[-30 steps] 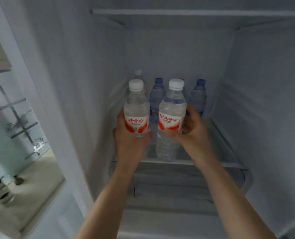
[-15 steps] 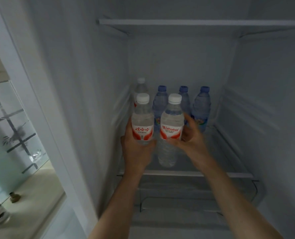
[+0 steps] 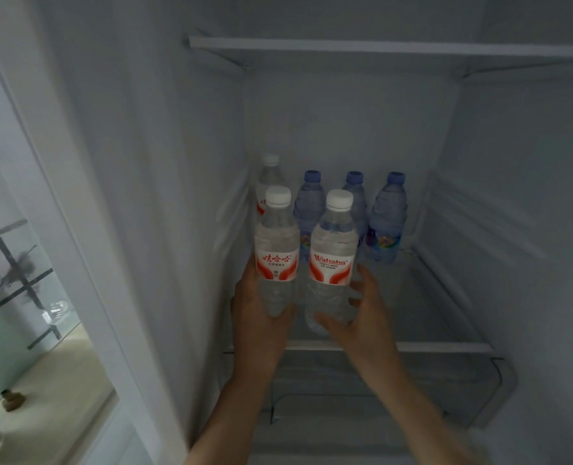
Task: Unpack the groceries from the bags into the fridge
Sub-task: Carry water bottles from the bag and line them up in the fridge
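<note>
Fridge (image 3: pixel 513 162), interior, seen from your head. The white cavity fills the view; its left wall runs down the frame and an upper shelf (image 3: pixel 379 48) crosses the top. Below it, the glass shelf (image 3: pixel 446 347) carries all the bottles, and a clear drawer (image 3: pixel 479 397) lies beneath its front edge.

At the back of the glass shelf stand four upright bottles in a row: a white-capped bottle (image 3: pixel 271 172) against the left wall, then three blue bottles (image 3: pixel 387 219), each apart from the next, the rightmost showing a coloured label.

In front of that row you hold two more bottles, both upright and just beside each other. Your left hand (image 3: pixel 258 323) wraps the lower half of the left bottle (image 3: pixel 276 250), white cap, red and white label with Chinese characters; the fingers are curled around its base. Your right hand (image 3: pixel 362 317) grips the right bottle (image 3: pixel 332 260), white cap, red "Wahaha" label, thumb across the front near the bottom and fingers round the far side. Whether either base touches the shelf you cannot tell; the hands cover them.

Outside the fridge, at left, a pale surface (image 3: pixel 50 397) lies beside a frosted glass panel (image 3: pixel 10 263), and a small brown object (image 3: pixel 11 399) sits on it.
</note>
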